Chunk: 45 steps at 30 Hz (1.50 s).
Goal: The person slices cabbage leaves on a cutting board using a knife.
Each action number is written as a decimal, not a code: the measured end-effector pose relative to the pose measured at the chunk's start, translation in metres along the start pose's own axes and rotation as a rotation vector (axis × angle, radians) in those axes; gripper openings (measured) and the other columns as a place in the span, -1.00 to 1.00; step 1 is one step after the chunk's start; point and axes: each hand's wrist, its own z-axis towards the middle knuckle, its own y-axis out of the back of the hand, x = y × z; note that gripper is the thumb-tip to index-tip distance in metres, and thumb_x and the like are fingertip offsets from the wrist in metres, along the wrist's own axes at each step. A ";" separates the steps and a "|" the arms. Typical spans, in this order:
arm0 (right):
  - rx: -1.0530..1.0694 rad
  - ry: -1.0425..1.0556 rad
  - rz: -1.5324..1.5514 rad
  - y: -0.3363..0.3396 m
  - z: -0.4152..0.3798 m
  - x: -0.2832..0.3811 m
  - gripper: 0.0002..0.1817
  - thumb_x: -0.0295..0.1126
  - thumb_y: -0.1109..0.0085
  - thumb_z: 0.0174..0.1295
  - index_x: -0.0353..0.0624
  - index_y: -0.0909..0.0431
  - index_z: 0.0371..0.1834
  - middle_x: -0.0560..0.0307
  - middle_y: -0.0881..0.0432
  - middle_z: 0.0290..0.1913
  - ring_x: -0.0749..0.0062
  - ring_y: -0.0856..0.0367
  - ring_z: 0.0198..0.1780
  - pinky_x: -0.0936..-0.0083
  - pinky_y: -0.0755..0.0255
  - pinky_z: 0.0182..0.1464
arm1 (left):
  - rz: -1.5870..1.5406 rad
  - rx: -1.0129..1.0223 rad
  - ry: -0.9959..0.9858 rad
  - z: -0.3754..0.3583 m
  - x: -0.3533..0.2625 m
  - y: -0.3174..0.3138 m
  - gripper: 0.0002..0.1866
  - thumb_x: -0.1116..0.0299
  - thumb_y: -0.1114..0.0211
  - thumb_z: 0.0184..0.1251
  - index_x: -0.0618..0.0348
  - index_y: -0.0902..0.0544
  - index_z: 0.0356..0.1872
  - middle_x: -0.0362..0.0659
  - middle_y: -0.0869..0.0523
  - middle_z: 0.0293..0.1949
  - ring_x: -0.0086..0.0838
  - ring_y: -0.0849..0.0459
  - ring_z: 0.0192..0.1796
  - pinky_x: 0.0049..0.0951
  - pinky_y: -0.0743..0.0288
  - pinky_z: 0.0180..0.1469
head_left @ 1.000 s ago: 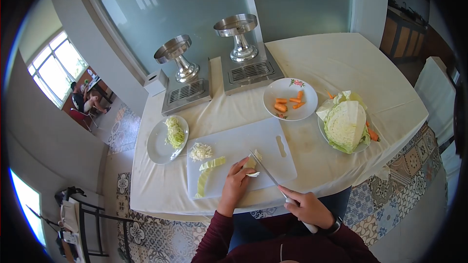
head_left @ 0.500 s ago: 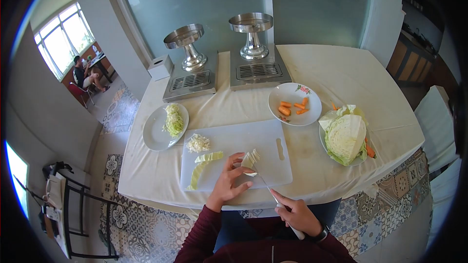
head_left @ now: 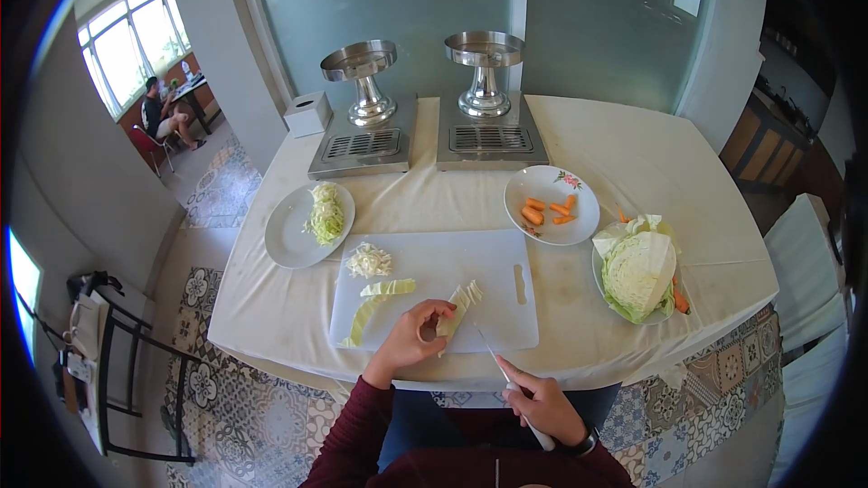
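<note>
My right hand (head_left: 546,405) grips a knife (head_left: 485,341) by its white handle, the blade pointing up and left over the front edge of the white cutting board (head_left: 493,258). Just left of the blade, a partly sliced cabbage piece (head_left: 459,309) lies on the board. My left hand (head_left: 412,340) is closed on that piece, its fingers curled against the left side. Two cabbage strips (head_left: 366,316) and a heap of shredded cabbage (head_left: 369,259) lie further left on the board.
Shredded cabbage sits on a plate (head_left: 282,237) at left. A floral plate (head_left: 562,183) holds carrots (head_left: 533,215); right of it, a cut cabbage (head_left: 638,271) rests on another plate. Two metal stands (head_left: 372,113) and a tissue box (head_left: 307,115) stand behind. A person (head_left: 163,115) sits far left.
The knife has drawn away to the right of the cabbage piece. My left hand has curled its fingers more and shifted slightly down and left. The whole view has tilted a little.
</note>
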 end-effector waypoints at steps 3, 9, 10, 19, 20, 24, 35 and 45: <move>-0.020 0.036 -0.003 -0.001 0.001 -0.004 -0.35 -0.36 -0.10 0.36 0.10 -0.28 0.55 0.25 -0.49 -0.58 0.63 -0.44 -0.61 0.56 -0.49 -0.40 | 0.062 -0.005 -0.074 -0.003 -0.004 -0.001 -0.57 0.58 -0.30 -0.02 0.22 -0.56 -0.02 -0.18 -0.67 0.06 -0.53 -0.51 -0.20 -0.53 -0.46 -0.10; -0.044 0.097 -0.040 -0.004 0.001 -0.010 -0.34 -0.38 -0.12 0.35 0.10 -0.28 0.55 0.25 -0.50 -0.58 0.63 -0.45 -0.61 0.55 -0.50 -0.42 | 0.165 -0.103 -0.110 0.001 -0.002 -0.004 -0.50 0.57 -0.25 -0.16 0.21 -0.56 -0.02 -0.21 -0.67 0.03 -0.57 -0.44 -0.29 -0.56 -0.41 -0.19; -0.049 0.101 -0.049 -0.004 0.001 -0.009 -0.34 -0.39 -0.12 0.35 0.09 -0.28 0.55 0.26 -0.49 -0.58 0.64 -0.45 -0.61 0.55 -0.50 -0.42 | 0.195 -0.124 -0.123 0.003 -0.001 -0.005 -0.49 0.56 -0.24 -0.18 0.21 -0.57 -0.02 -0.19 -0.67 0.01 -0.55 -0.45 -0.31 -0.55 -0.41 -0.22; -0.057 0.045 0.097 -0.004 -0.001 -0.010 -0.35 -0.46 -0.08 0.39 0.02 -0.24 0.57 0.28 -0.51 -0.55 0.67 -0.45 -0.58 0.63 -0.48 -0.44 | 0.296 -0.178 -0.120 0.007 0.000 -0.007 -0.50 0.51 -0.26 -0.25 0.22 -0.61 -0.08 -0.14 -0.66 -0.21 -0.46 -0.48 -0.45 -0.49 -0.42 -0.33; -0.042 0.036 0.092 -0.003 -0.002 -0.007 -0.35 -0.49 -0.06 0.39 0.04 -0.23 0.57 0.26 -0.52 -0.53 0.68 -0.45 -0.57 0.64 -0.48 -0.45 | 0.294 -0.183 -0.119 0.007 -0.001 -0.008 -0.50 0.51 -0.26 -0.25 0.22 -0.61 -0.08 -0.14 -0.65 -0.24 -0.46 -0.47 -0.45 -0.49 -0.41 -0.34; -0.029 0.019 0.079 0.000 -0.003 -0.006 -0.34 -0.52 -0.05 0.40 0.04 -0.23 0.58 0.25 -0.53 -0.52 0.68 -0.44 -0.57 0.65 -0.47 -0.46 | 0.260 -0.215 -0.142 0.008 -0.003 -0.010 -0.53 0.50 -0.28 -0.23 0.23 -0.61 -0.10 -0.13 -0.55 -0.37 -0.46 -0.43 -0.50 -0.46 -0.36 -0.40; -0.080 0.099 0.032 0.000 0.000 -0.005 -0.36 -0.42 -0.11 0.38 -0.01 -0.26 0.55 0.31 -0.50 -0.56 0.67 -0.44 -0.59 0.62 -0.47 -0.43 | 0.242 -0.263 -0.039 0.014 -0.015 -0.019 -0.55 0.46 -0.30 -0.20 0.28 -0.61 -0.12 -0.09 -0.50 -0.47 -0.43 -0.41 -0.54 -0.40 -0.33 -0.43; -0.057 0.103 -0.017 -0.005 0.013 -0.009 -0.35 -0.54 -0.08 0.36 0.00 -0.28 0.55 0.30 -0.53 -0.54 0.71 -0.42 -0.57 0.65 -0.46 -0.44 | 0.255 -0.259 -0.062 0.016 -0.012 -0.019 -0.54 0.47 -0.31 -0.20 0.24 -0.62 -0.11 -0.17 -0.46 -0.53 -0.49 -0.40 -0.55 -0.45 -0.28 -0.44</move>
